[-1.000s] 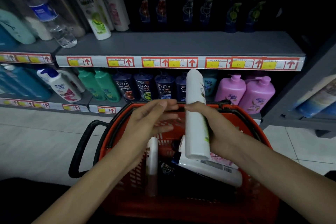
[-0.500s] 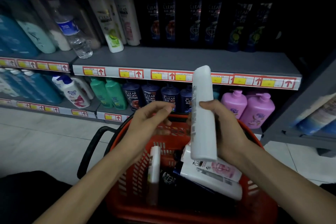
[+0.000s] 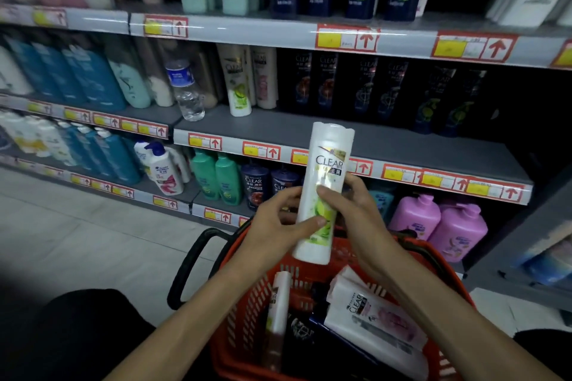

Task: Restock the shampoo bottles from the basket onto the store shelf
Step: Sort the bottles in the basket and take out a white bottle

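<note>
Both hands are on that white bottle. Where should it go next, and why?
Probably lift the white bottle to the middle shelf beside the matching green-labelled bottle. The left hand and right hand hold it above the basket; bare shelf lies beside that twin.

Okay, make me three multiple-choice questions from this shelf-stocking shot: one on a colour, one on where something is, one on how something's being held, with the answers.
1. What colour is the basket?
A. Blue
B. Grey
C. Red

2. Where does the water bottle stand?
A. On the middle shelf
B. On the floor
C. In the person's hands

3. How is the white CLEAR bottle held?
A. Left hand alone
B. Both hands
C. Not held

Answers:
1 C, its mesh walls are red.
2 A, it stands upright near that shelf's left end.
3 B, the left hand and right hand both wrap fingers round it.
</note>
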Demonstrator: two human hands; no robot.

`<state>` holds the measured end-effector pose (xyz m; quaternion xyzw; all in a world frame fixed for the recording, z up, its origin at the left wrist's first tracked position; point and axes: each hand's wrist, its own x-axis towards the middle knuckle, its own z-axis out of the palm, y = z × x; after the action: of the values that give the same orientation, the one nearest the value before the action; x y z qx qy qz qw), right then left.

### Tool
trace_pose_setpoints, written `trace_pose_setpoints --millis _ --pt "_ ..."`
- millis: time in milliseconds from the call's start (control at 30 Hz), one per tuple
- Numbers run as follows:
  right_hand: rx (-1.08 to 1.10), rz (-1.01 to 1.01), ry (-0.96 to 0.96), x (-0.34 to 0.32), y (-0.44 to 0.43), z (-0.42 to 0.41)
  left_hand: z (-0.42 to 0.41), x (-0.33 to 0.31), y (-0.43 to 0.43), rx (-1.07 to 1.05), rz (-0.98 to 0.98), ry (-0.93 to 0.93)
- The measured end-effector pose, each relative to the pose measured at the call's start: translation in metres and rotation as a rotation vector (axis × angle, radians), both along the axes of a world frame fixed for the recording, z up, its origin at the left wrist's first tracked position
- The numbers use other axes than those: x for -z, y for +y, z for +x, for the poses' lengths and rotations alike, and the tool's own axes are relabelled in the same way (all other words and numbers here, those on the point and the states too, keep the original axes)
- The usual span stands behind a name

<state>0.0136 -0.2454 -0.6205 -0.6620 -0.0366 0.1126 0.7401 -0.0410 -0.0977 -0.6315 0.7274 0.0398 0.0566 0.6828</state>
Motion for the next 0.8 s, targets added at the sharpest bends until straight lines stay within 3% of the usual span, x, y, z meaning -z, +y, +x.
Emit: trace_pose_setpoints --millis 200,467,800 --pt "-0.148 -0.044 -0.095 -0.006 0.042 0.007 0.002 -0.003 0.046 -0.065 -0.189 -0.032" --pt "-0.258 -0.069 -0.017 -0.022 0.111 0.038 0.038 -0.017 0.117 -0.142 -0.270 -0.033" --pt "-0.189 -0.035 -0.141 -0.019 0.189 0.120 0.121 -0.015 0.193 -0.246 0.099 -0.178"
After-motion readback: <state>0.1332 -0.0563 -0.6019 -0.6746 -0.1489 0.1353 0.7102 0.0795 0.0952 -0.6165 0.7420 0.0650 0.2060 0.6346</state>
